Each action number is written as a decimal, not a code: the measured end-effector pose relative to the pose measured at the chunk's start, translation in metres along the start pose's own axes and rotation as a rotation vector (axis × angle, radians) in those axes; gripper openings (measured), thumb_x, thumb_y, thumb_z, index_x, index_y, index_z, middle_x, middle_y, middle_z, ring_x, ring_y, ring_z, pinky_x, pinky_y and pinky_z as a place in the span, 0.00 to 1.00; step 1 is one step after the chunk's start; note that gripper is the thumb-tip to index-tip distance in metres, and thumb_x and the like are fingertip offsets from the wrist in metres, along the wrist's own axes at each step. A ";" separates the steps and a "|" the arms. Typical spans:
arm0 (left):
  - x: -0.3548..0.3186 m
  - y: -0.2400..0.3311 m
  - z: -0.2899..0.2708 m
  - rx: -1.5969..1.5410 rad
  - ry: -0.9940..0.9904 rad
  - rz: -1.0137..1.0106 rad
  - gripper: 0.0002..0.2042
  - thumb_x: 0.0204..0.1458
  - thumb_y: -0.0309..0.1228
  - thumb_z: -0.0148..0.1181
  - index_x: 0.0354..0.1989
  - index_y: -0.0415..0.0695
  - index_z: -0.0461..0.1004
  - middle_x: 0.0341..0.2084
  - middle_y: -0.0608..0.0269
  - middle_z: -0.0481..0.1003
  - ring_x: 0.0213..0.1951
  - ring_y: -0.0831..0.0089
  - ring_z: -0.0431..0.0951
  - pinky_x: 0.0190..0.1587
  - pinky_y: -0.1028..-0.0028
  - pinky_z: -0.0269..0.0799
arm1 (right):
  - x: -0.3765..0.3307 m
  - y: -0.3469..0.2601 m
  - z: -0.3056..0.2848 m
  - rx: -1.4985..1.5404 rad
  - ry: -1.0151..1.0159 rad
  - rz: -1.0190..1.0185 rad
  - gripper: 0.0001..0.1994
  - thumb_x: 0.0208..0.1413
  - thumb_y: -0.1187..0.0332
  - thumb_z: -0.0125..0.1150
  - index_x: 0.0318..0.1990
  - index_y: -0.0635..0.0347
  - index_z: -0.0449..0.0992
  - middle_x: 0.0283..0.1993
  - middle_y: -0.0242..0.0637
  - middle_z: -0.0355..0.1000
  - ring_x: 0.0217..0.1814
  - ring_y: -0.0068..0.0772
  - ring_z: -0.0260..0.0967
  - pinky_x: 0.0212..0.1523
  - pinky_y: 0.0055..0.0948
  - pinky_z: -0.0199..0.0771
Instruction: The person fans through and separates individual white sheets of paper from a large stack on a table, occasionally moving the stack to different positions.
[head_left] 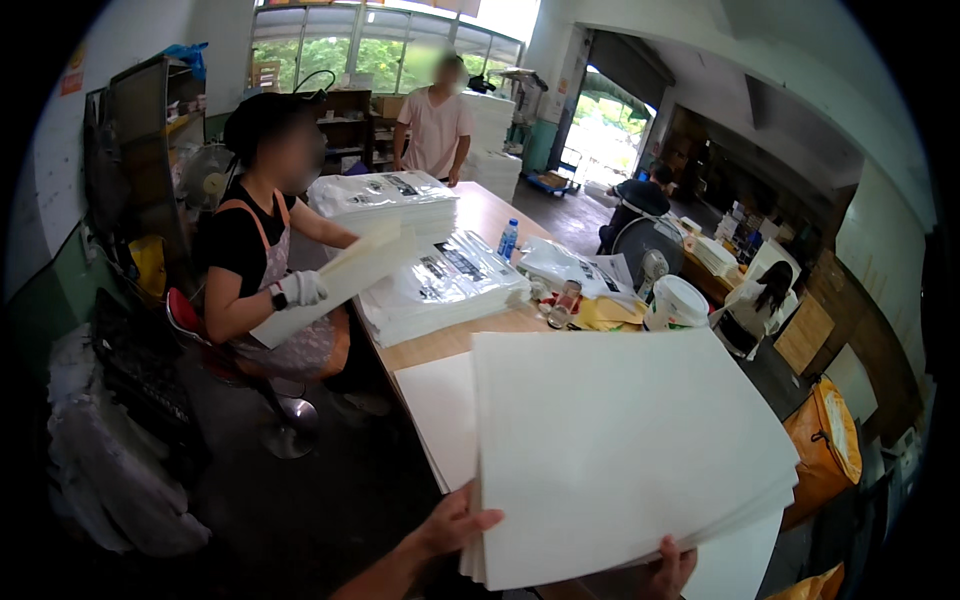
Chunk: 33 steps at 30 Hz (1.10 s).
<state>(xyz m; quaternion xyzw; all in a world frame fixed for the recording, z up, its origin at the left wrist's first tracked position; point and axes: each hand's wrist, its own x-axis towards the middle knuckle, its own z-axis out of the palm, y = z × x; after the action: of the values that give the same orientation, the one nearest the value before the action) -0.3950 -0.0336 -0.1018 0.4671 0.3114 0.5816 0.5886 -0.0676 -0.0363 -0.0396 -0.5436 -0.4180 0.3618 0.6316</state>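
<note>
A thick stack of large white sheets (620, 440) is held up over the near end of the table, its edges slightly fanned at the right. My left hand (455, 520) grips its lower left corner, thumb on top and the other fingers under it. At the lower edge, right of the middle, my right hand (672, 568) closes on the stack, with fingertips showing over the rim and the rest partly cut off by the picture. More white sheets (440, 400) lie flat on the table under the held stack, showing to its left and below it.
Piles of plastic-wrapped packs (440, 285) stand on the wooden table (490, 207). Beyond my stack are a blue-labelled bottle (508, 240), a glass jar (564, 304) and a white bucket (678, 303). A seated co-worker (270, 230) at the left holds sheets; another person (435, 125) stands behind.
</note>
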 end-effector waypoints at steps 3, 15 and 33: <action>-0.008 -0.008 -0.059 -0.115 0.164 0.028 0.27 0.61 0.32 0.61 0.67 0.36 0.62 0.51 0.58 0.73 0.52 0.71 0.74 0.54 0.67 0.73 | -0.004 -0.001 0.077 0.089 -0.110 0.076 0.11 0.63 0.69 0.61 0.50 0.61 0.76 0.30 0.23 0.68 0.24 0.14 0.55 0.23 0.21 0.57; 0.046 -0.090 -0.225 -0.468 0.275 0.047 0.30 0.58 0.28 0.58 0.70 0.38 0.60 0.61 0.51 0.71 0.61 0.57 0.74 0.62 0.58 0.71 | 0.019 0.077 0.279 0.335 -0.303 -0.004 0.17 0.65 0.70 0.61 0.56 0.70 0.68 0.51 0.39 0.73 0.51 0.27 0.68 0.56 0.29 0.68; 0.085 -0.161 -0.240 0.116 0.481 -0.306 0.28 0.66 0.36 0.56 0.70 0.35 0.60 0.63 0.57 0.69 0.64 0.67 0.67 0.67 0.68 0.59 | 0.040 0.300 0.290 0.479 -0.016 0.753 0.19 0.61 0.69 0.67 0.54 0.64 0.67 0.49 0.40 0.75 0.48 0.34 0.76 0.51 0.38 0.81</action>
<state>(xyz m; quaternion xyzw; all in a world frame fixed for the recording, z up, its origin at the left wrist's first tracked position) -0.5390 0.1121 -0.3226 0.2960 0.5416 0.5616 0.5511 -0.3197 0.1558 -0.3135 -0.4935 -0.1002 0.6572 0.5608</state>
